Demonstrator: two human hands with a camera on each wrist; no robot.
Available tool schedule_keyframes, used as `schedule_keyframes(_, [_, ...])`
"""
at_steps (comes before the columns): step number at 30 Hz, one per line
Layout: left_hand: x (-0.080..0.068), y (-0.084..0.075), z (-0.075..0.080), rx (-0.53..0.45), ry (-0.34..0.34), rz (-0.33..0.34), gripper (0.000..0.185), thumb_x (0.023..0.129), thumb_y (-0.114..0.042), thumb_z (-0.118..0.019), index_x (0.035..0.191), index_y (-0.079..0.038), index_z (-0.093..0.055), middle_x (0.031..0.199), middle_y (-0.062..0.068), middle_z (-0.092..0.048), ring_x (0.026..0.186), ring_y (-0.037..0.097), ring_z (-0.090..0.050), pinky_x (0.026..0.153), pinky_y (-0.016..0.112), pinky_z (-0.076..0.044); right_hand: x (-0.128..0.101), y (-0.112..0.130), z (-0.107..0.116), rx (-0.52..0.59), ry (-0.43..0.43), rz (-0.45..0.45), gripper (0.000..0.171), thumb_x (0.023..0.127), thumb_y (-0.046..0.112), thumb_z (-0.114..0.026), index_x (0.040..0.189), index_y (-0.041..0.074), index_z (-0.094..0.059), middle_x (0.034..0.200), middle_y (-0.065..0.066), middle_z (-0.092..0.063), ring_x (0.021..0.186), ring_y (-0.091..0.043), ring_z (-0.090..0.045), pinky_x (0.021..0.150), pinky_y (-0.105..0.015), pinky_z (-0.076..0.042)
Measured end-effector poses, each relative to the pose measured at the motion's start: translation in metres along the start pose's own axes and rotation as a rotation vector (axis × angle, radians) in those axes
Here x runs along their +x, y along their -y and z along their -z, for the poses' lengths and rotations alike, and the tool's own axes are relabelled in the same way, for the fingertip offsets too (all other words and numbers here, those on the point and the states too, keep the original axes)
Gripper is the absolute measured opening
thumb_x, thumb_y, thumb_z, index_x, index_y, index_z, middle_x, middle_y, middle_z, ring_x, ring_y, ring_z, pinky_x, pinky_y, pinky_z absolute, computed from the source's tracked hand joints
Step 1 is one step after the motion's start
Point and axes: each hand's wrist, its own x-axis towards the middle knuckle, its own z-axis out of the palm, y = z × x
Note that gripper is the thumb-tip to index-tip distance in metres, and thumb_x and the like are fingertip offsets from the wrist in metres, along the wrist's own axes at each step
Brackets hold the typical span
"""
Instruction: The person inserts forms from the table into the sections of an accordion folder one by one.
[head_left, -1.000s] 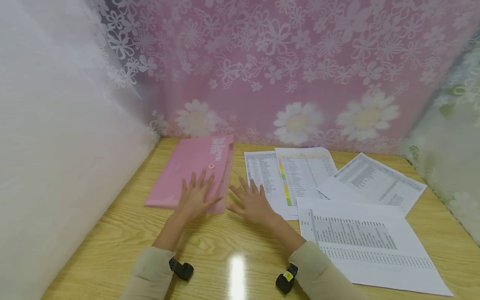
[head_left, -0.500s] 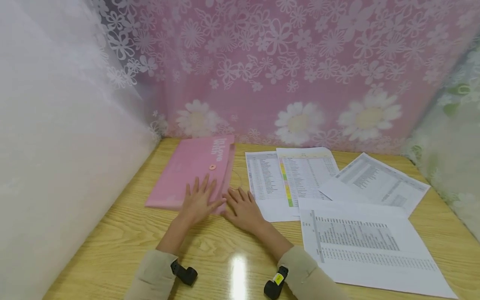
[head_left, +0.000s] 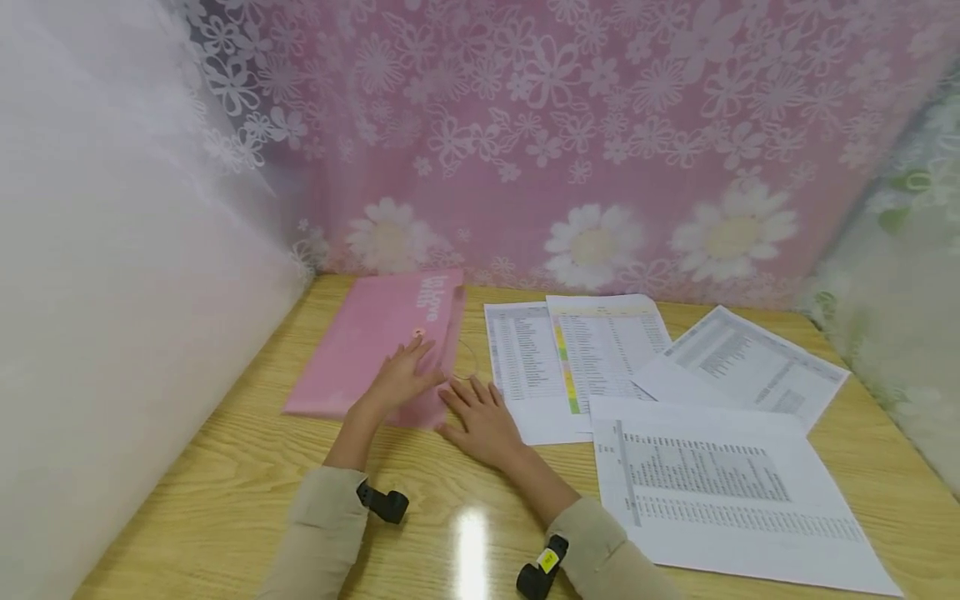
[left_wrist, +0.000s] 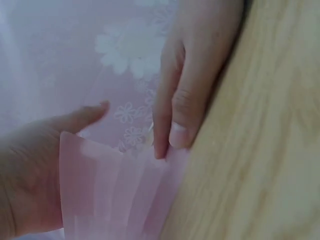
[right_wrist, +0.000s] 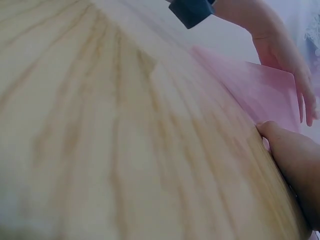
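Observation:
A pink document folder lies on the table, its round button near the right side. A thin string loops out beside it. My left hand is over the folder, with its fingertips just below the button. My right hand lies at the folder's lower right edge, fingers extended. In the left wrist view, the right hand's fingertips touch the folder's pleated side, and the left hand is beside it. In the right wrist view, the right thumb is at the folder's edge.
Printed sheets lie right of the folder: a plain list, a list with coloured cells, a slanted sheet and a large front sheet. A flowered pink curtain closes the back; a white panel stands at left.
My right hand has moved left from beside the papers onto the folder's right edge. My left hand has shifted slightly toward the button and turned, its fingers less spread.

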Motion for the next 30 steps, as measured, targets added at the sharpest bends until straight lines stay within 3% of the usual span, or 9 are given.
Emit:
schedule_keyframes(7, [0.006,-0.003,0.005,-0.031,0.015,0.01,0.069,0.087,-0.02,-0.064,0.142,0.0,-0.028,0.148,0.024,-0.012,0.129,0.049,-0.011,0.098,0.062,-0.013,0.001,0.001,0.002,-0.009,-0.006,0.0,0.06,0.092,0.054,-0.037,0.142,0.021,-0.038,0.146,-0.002,-0.03,0.134,-0.031,-0.018,0.104,-0.05,-0.01])
schedule_keyframes(12, [0.005,-0.003,0.011,-0.141,0.014,0.005,0.06,0.089,-0.013,-0.058,0.141,0.001,-0.031,0.149,0.021,-0.011,0.133,0.039,-0.012,0.1,0.056,-0.019,0.001,0.0,0.002,-0.009,-0.011,-0.006,0.059,0.092,0.054,-0.038,0.141,0.021,-0.04,0.146,-0.002,-0.031,0.134,-0.031,-0.019,0.105,-0.05,-0.011])
schedule_keyframes(20, [0.0,-0.001,0.018,-0.174,0.041,-0.003,0.039,0.095,-0.015,-0.048,0.134,-0.01,-0.049,0.145,0.014,-0.028,0.131,0.033,-0.024,0.098,0.052,-0.027,0.001,0.001,0.005,0.003,0.023,-0.014,0.059,0.093,0.055,-0.037,0.142,0.021,-0.038,0.146,-0.002,-0.029,0.134,-0.03,-0.017,0.105,-0.05,-0.01])
schedule_keyframes(24, [-0.004,-0.01,0.023,-0.086,0.051,0.019,0.035,0.097,-0.016,-0.044,0.129,-0.009,-0.055,0.138,0.014,-0.04,0.126,0.035,-0.034,0.095,0.052,-0.031,0.0,0.001,0.006,0.007,0.022,-0.01,0.059,0.093,0.054,-0.038,0.142,0.021,-0.039,0.146,-0.002,-0.03,0.134,-0.03,-0.017,0.105,-0.05,-0.01])
schedule_keyframes(30, [-0.008,-0.027,0.031,0.079,0.059,0.111,0.042,0.095,-0.019,-0.047,0.135,-0.008,-0.047,0.132,0.015,-0.047,0.115,0.036,-0.046,0.087,0.053,-0.038,0.0,0.001,0.004,0.006,0.022,-0.011,0.059,0.092,0.054,-0.038,0.141,0.022,-0.039,0.146,-0.001,-0.03,0.134,-0.03,-0.017,0.105,-0.049,-0.009])
